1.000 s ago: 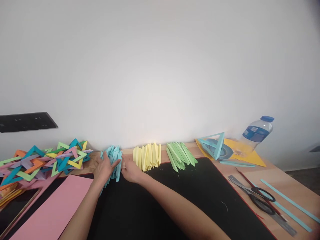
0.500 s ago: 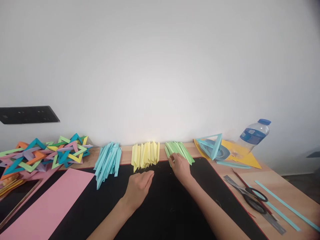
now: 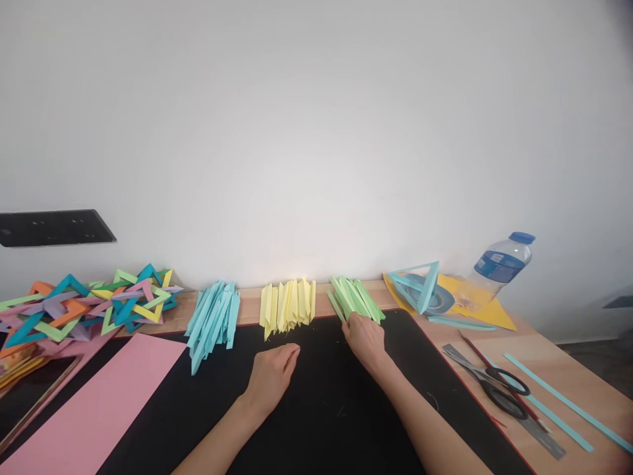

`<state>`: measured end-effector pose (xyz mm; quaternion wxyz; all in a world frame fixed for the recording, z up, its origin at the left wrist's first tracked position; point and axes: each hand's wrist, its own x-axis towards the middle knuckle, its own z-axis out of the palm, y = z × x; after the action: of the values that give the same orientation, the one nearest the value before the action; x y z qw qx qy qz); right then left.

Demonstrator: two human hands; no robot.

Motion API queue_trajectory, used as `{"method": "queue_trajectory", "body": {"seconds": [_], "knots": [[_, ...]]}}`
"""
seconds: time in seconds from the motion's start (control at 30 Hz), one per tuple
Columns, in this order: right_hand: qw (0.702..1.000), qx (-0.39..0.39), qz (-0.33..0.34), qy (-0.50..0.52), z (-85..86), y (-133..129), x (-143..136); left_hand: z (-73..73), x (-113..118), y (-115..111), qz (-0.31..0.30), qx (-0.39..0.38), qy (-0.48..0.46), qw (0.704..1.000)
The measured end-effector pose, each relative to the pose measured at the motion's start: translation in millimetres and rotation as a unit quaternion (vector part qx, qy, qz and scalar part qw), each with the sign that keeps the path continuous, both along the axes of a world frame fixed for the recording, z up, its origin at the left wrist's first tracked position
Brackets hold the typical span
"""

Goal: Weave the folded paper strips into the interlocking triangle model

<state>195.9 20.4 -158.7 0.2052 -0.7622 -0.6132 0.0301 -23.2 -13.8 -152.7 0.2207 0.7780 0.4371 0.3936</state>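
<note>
Folded green paper strips (image 3: 360, 298) lie in a pile by the wall, one strip set apart along its left side. My right hand (image 3: 364, 340) is at the pile's near end, its fingers curled at the strips' ends and mostly hidden under the hand. The separate strip's lower end meets my fingertips. My left hand (image 3: 274, 371) is closed over the black mat (image 3: 316, 422), thumb and fingers together, with nothing showing from it. Just beyond it lies a row of folded yellow paper strips (image 3: 288, 305). Light blue folded strips (image 3: 215, 322) are heaped further left.
At left are a pink sheet (image 3: 106, 399), colourful paper stars (image 3: 93, 307) and a dark tablet-like object (image 3: 37, 389). On the right stand a tilted bottle (image 3: 502, 264) and a tape roll (image 3: 440, 301) on yellow paper, with scissors (image 3: 499, 389), a ruler (image 3: 546, 442) and blue strips (image 3: 564, 399).
My right hand has drawn back slightly toward me and to the right. One green strip now lies apart from the pile's left side. My left hand has shifted slightly left and nearer.
</note>
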Motion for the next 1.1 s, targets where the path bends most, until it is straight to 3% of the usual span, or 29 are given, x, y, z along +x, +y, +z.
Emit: {"method": "queue_trajectory", "body": {"seconds": [0.13,0.3,0.43,0.53,0.6,0.83,1.1], "knots": [[0.994,0.073,0.051,0.070,6.5,-4,-1,5.5,3,0,0.011,-0.091,-0.074,0.993],[0.952,0.159,0.215,0.150,8.0,-21,-28,17.6,2,4,0.022,-0.157,-0.194,0.968],[0.906,0.191,0.351,0.142,-0.3,-37,-47,23.9,-4,5,0.048,-0.166,-0.254,0.952],[0.885,0.199,0.409,0.097,-3.6,-38,-49,25.7,-7,5,0.066,-0.178,-0.273,0.943],[0.898,0.197,0.392,0.040,-3.5,-32,-44,27.5,-6,5,0.061,-0.194,-0.280,0.938],[0.965,0.169,0.194,-0.054,-8.6,-3,-16,38.0,1,-1,-0.029,-0.293,-0.281,0.913],[0.969,0.122,0.213,-0.043,-12.0,-6,-17,34.1,2,-1,-0.040,-0.311,-0.276,0.909]]}}
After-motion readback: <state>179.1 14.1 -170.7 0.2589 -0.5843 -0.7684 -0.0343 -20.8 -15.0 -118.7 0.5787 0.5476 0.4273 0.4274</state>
